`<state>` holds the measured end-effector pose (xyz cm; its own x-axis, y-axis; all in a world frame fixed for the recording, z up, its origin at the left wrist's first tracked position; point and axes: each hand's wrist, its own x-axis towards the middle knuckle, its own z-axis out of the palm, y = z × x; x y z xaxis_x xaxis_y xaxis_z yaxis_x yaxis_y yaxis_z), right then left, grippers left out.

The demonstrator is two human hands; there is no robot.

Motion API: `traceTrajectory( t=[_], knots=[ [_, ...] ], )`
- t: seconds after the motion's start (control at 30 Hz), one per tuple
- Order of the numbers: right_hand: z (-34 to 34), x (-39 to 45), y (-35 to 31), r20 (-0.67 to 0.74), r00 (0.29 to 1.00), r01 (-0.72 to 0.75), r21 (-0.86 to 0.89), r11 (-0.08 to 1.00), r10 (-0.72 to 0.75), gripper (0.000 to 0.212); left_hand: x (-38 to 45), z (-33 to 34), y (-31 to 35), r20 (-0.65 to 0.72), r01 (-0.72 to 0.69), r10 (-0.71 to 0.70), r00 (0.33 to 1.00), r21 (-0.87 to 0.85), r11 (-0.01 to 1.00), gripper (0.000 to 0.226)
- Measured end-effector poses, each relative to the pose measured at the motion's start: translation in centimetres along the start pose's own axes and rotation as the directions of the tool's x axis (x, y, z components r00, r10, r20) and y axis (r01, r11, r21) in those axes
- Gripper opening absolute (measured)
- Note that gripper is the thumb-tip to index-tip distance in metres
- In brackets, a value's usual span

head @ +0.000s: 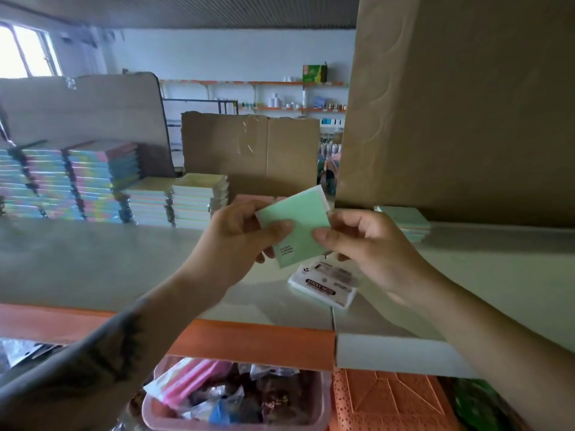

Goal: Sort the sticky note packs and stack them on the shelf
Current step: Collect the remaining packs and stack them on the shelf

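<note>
Head view, left to right: multicoloured stacks (71,178) stand far left on the shelf (93,259), paler stacks (186,200) beside them. My left hand (239,234) has its grip pinched on the left edge of a green sticky note pack (298,225); my right hand (364,244) pinches its right edge, so the pack hangs above the shelf. Below it a labelled pack (323,284) lies flat. Further right a green stack (404,223) waits under a cardboard box (460,104). I judge the pack belongs there: keep it level, square its edges, then let go.
</note>
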<state>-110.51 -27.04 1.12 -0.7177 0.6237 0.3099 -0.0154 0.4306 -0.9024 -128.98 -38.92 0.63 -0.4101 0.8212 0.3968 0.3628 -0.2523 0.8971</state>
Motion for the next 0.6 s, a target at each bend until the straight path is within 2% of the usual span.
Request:
traceTrajectory(
  t=[0.07, 0.13, 0.17, 0.23, 0.27, 0.33, 0.4, 0.47, 0.53, 0.6],
  knots=[
    [-0.4, -0.4, 0.3, -0.051, 0.999, 0.019, -0.021, 1.0, -0.02, 0.027, 0.2, 0.5, 0.0, 0.017, 0.025, -0.024, 1.0, -0.03, 0.999, 0.033],
    [-1.3, -1.0, 0.8, -0.114, 0.982, 0.124, -0.206, 0.971, -0.15, 0.05, 0.3, 1.1, -0.1, 0.023, 0.053, -0.052, 0.998, -0.023, 0.998, 0.028],
    [-1.7, -1.4, 0.8, -0.103, 0.963, 0.198, -0.352, 0.915, -0.248, 0.06, 0.3, 1.5, -0.2, 0.026, 0.069, -0.069, 0.997, -0.019, 0.997, 0.029],
    [-2.6, -1.7, 0.9, 0.047, 0.906, 0.358, -0.614, 0.703, -0.421, 0.073, 0.5, 2.4, -0.2, 0.031, 0.097, -0.097, 0.995, -0.007, 0.995, 0.037],
    [-3.0, -1.6, 1.0, 0.13, 0.888, 0.399, -0.696, 0.597, -0.442, 0.076, 0.6, 2.9, -0.2, 0.038, 0.11, -0.11, 0.993, 0.001, 0.994, 0.046],
    [-3.5, -1.2, 1.0, 0.222, 0.882, 0.421, -0.768, 0.483, -0.416, 0.073, 0.6, 4.0, -0.1, 0.032, 0.133, -0.133, 0.991, 0.018, 0.991, 0.057],
    [-3.9, -0.9, 1.2, 0.237, 0.878, 0.433, -0.764, 0.479, -0.416, 0.066, 0.7, 4.9, -0.2, 0.007, 0.137, -0.137, 0.991, 0.057, 0.989, 0.059],
    [-4.5, -0.4, 1.5, 0.236, 0.889, 0.433, -0.712, 0.553, -0.392, 0.061, 1.0, 5.3, -0.1, -0.005, 0.119, -0.12, 0.993, 0.127, 0.985, 0.063],
    [-5.6, 0.5, 1.6, 0.234, 0.903, 0.419, -0.672, 0.611, -0.361, 0.059, 1.4, 5.2, -0.2, 0.052, 0.057, -0.071, 0.996, 0.237, 0.97, 0.066],
    [-6.9, 2.0, 1.4, 0.195, 0.932, 0.356, -0.664, 0.658, -0.307, 0.057, 1.7, 4.6, -0.9, 0.13, -0.004, -0.046, 0.99, 0.358, 0.934, 0.061]
  ],
)
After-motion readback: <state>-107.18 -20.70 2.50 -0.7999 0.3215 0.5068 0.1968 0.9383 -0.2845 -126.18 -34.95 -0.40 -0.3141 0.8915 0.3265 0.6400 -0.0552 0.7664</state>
